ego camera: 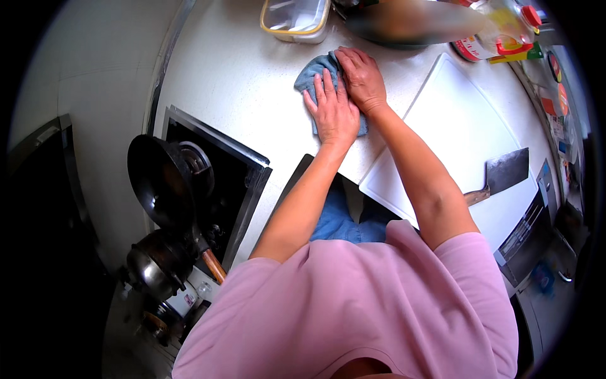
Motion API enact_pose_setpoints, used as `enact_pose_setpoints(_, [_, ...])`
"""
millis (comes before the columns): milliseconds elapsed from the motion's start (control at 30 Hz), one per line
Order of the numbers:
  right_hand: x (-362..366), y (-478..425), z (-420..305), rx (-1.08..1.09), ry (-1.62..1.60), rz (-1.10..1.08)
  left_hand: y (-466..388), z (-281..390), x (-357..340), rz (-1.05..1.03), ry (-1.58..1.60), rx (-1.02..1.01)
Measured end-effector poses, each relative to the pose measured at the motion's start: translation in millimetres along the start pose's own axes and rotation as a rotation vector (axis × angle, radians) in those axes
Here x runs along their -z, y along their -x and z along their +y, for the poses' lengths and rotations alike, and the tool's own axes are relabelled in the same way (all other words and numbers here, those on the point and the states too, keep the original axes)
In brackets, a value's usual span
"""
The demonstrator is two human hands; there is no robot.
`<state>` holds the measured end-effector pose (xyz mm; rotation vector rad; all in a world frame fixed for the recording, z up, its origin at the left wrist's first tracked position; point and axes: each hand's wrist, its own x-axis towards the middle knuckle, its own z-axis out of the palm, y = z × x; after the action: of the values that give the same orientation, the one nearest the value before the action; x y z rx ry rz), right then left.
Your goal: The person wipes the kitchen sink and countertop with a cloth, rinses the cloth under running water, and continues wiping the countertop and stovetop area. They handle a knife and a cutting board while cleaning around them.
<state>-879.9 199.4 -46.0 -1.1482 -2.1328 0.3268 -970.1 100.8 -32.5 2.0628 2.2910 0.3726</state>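
A folded blue-grey cloth [315, 71] lies on the white countertop [227, 71]. My left hand [333, 113] is flat on it, palm down with the fingers spread. Beside and touching it, my right hand [362, 78] rests on the cloth's right edge, its fingers bent over it. To the right of the cloth lies a large white cutting board [454, 123], passing under my right forearm. A cleaver [507, 170] with a wooden handle lies on the board, its handle end hidden behind my right arm.
A clear food container with a yellow seal [296, 19], a blurred dark round pan or dish [412, 23] and a plastic bottle with a red cap [506, 28] stand at the back. At left, a black wok [158, 182] and a metal pot [158, 265] sit at the black stove [232, 184].
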Motion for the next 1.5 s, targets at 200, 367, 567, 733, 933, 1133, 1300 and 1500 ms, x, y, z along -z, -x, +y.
enact_pose_setpoints(200, [-0.8,-0.1,5.1,-0.045,-0.062,0.064,17.4,-21.8,21.4,-0.085,0.07,-0.073])
enact_pose_setpoints(367, [-10.7,5.1,4.1,-0.02,-0.082,0.178,88.8,-84.1,46.8,-0.167,-0.113,0.075])
enact_pose_setpoints(567, [15.2,2.0,8.6,-0.144,-0.293,0.016,50.7,-25.9,21.0,-0.115,-0.07,-0.089])
enact_pose_setpoints(733, [73.7,31.1,-16.0,-0.495,-0.34,0.007,20.4,47.3,-5.4,-0.107,0.233,-0.293])
enact_pose_setpoints(933, [84.2,95.0,-53.3,-0.352,-0.002,0.097,53.8,-12.6,32.8,0.04,0.542,-0.332])
enact_pose_setpoints(1133, [18.1,77.4,-84.0,-0.229,0.406,-0.23,76.8,-109.6,51.4,0.093,0.048,0.065])
enact_pose_setpoints(1300, [41.7,30.7,16.3,-0.293,0.37,-0.166,87.1,-122.4,56.2,0.046,0.004,-0.063])
enact_pose_setpoints(1500, [37.6,52.7,-18.2,-0.359,0.451,-0.054,95.4,-133.2,46.6,0.051,0.032,-0.11])
